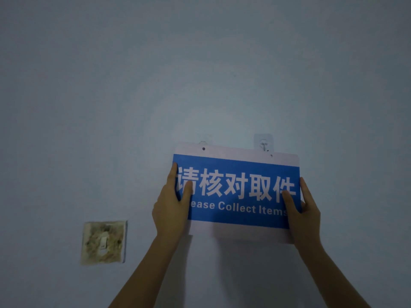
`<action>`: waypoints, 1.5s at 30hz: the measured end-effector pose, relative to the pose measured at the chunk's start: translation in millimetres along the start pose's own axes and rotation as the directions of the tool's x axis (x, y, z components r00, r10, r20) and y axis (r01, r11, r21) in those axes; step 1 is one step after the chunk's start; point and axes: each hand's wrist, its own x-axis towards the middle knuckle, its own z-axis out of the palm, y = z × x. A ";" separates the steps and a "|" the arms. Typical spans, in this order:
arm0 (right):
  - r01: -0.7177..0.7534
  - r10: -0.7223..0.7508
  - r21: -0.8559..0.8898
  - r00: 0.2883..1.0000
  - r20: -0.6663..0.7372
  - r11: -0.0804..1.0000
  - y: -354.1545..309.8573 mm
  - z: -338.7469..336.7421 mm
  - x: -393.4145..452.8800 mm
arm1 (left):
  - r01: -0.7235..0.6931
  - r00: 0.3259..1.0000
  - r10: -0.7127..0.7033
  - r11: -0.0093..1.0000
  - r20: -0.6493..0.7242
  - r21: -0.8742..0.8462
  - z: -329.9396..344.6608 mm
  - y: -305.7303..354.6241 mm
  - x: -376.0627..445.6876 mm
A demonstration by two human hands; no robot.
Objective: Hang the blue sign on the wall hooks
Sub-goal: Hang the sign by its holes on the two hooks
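Observation:
The blue sign [236, 174] with white lettering and a white border is held flat against the pale wall, tilted slightly down to the right. My left hand [172, 205] grips its left edge, thumb on the front. My right hand [303, 215] grips its right edge the same way. Two small holes sit in the sign's white top strip. The right wall hook [263, 144], on a clear adhesive pad, shows just above the top edge, close to the right hole. The left wall hook [203, 142] peeks out faintly above the left hole, mostly hidden behind the sign.
A dirty, stained wall switch plate [103, 242] is mounted low on the left, apart from the sign. The wall around is plain and bluish-white in dim light.

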 end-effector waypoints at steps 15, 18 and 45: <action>0.019 -0.019 -0.045 1.000 0.011 0.999 -1.1 -4.2 1.7 | 0.040 0.998 -0.051 0.970 0.040 0.239 0.4 -3.1 -11.0; 0.026 -0.024 -0.061 1.000 0.020 0.998 -1.5 -6.2 10.0 | 0.047 0.998 -0.055 0.967 0.025 0.252 2.2 -1.5 -13.1; -0.004 0.015 -0.079 0.990 0.141 0.997 4.5 -17.3 52.4 | -0.009 1.000 0.002 0.932 0.021 0.363 26.2 8.0 -22.1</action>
